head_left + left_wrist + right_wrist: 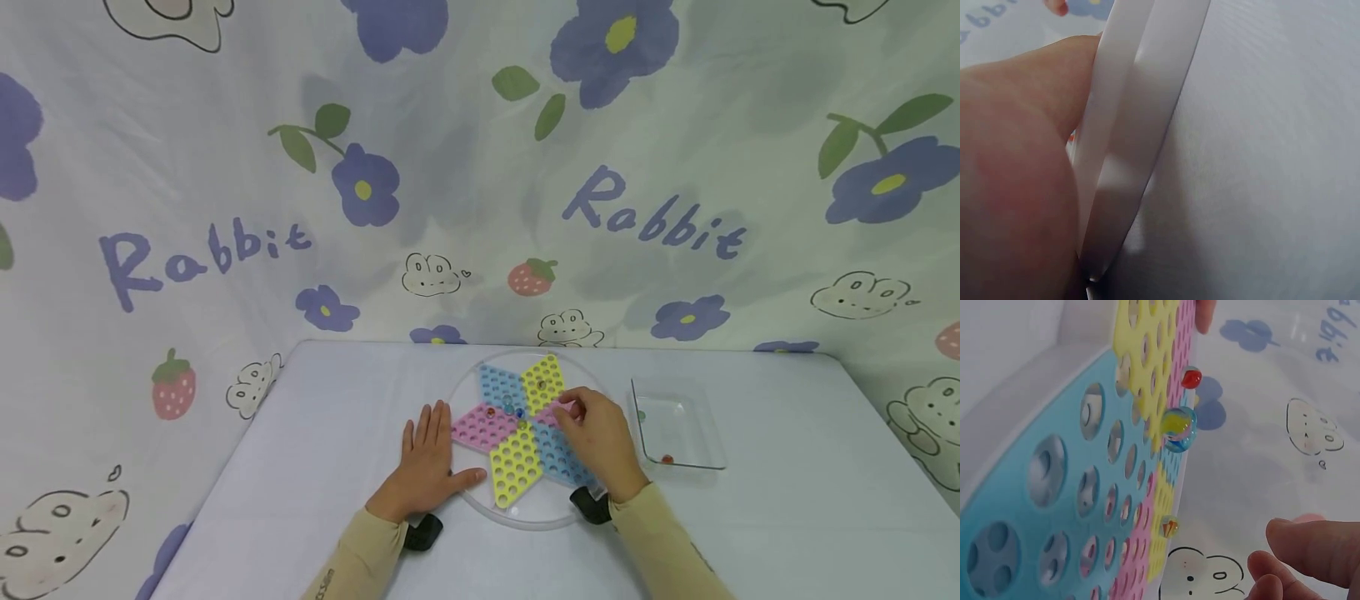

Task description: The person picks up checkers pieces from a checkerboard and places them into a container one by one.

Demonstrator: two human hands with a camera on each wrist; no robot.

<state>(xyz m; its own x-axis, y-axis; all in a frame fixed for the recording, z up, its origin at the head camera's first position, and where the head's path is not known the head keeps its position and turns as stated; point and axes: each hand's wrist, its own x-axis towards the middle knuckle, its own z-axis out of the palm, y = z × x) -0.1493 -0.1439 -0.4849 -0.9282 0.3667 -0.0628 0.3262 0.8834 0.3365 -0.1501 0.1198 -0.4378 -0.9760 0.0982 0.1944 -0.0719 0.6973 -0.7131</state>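
Several coloured glass marbles point(520, 413) dot the round, star-patterned plastic board point(517, 523), left of my right grip point(600, 429): fingers curled, cannot tell if holding. My left grip point(429, 468) lies straight-fingered at the board. Likely marble placing; next needs careful alignment.

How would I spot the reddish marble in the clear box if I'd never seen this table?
On the white table, right of the round star-patterned board, sits a clear box. Look along its near edge, towards the left corner. The reddish marble stands out by colour: the box's other visible marble is pale green and farther back.
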